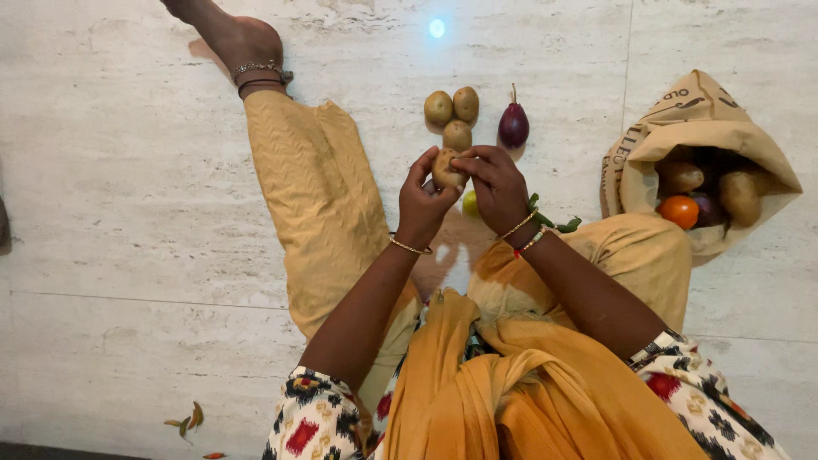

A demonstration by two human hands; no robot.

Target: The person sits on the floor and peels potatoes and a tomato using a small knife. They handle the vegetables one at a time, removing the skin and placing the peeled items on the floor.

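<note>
Pale stone floor [128, 213] with three potatoes [452, 113], aubergine [513, 125], paper bag [694, 119].

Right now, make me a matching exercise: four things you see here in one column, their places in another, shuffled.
Things:
1. Brown potato in the grip of both hands
2. Dark purple eggplant
3. Round orange-red tomato
4. Small dry leaves

Places:
A. Inside the open tan cloth bag
B. Floor, lower left
C. Floor, right of three potatoes
D. Between the fingers

Pairs: 1-D, 2-C, 3-A, 4-B
</note>
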